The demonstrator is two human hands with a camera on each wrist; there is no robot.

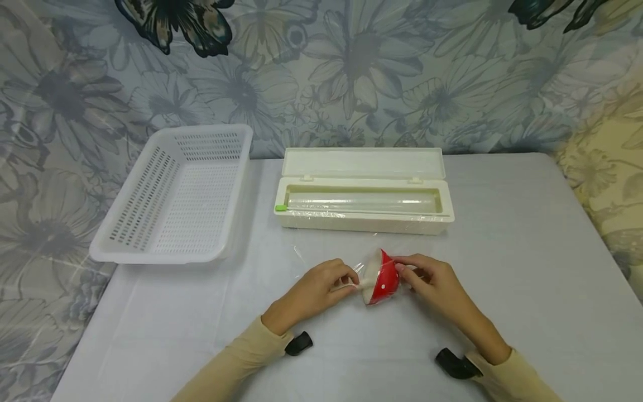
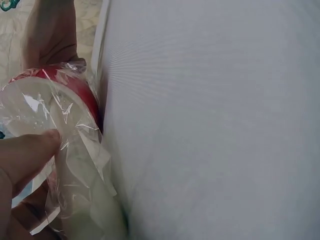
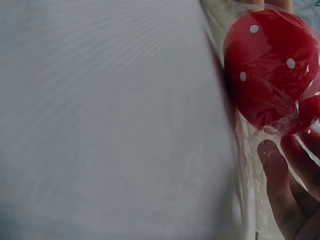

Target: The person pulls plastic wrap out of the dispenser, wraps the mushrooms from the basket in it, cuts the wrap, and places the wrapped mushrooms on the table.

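A small red bowl (image 1: pixel 387 279) with white dots and a pale inside lies tipped on its side between the hands, its opening to the left. Clear plastic wrap (image 2: pixel 75 135) covers it and looks crumpled over the opening. The left hand (image 1: pixel 321 285) pinches the gathered wrap at the opening between thumb and fingers. From the other side, the right hand (image 1: pixel 434 282) holds the bowl's underside with thumb and fingertips. The right wrist view shows the dotted outside of the bowl (image 3: pixel 270 65) with the right fingers (image 3: pixel 277 185) at its lower end.
Behind the hands stands a white plastic wrap dispenser (image 1: pixel 364 223), lid raised, with a roll (image 1: pixel 361 200) inside and a green slider (image 1: pixel 281 207) at its left. A white perforated basket (image 1: pixel 233 195) stands at the table's back left. A white cloth covers the table (image 1: pixel 527 251).
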